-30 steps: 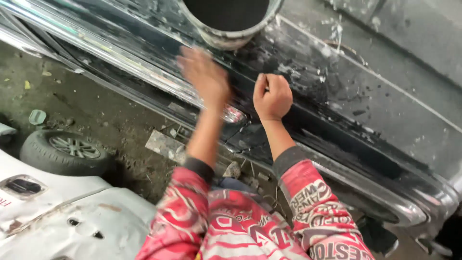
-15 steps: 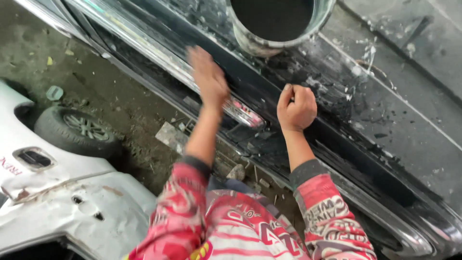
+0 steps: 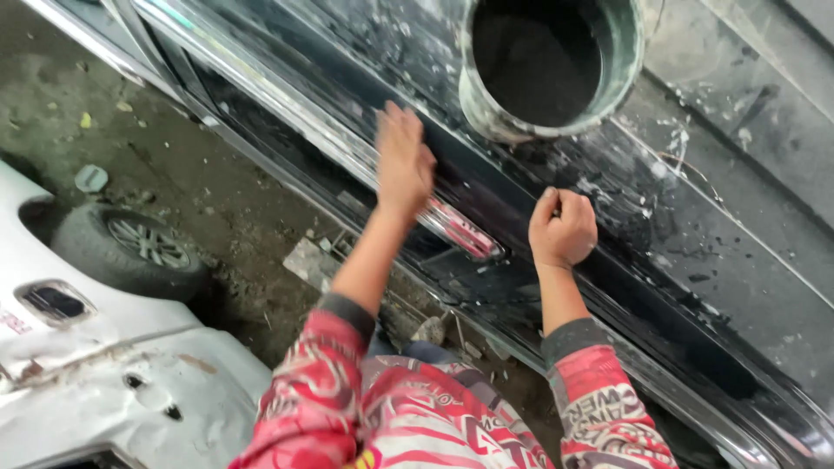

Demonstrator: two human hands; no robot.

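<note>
Your left hand (image 3: pixel 404 165), fingers spread, lies flat on the wet dark car panel (image 3: pixel 678 252) while your right hand (image 3: pixel 563 227) rests beside it in a closed fist; keep that flat palm pressing evenly below the bucket (image 3: pixel 547 69).

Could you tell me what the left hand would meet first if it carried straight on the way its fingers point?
Probably only more of the wet dark car panel: the left hand lies flat there, pointing up-frame, left of the bucket.
</note>
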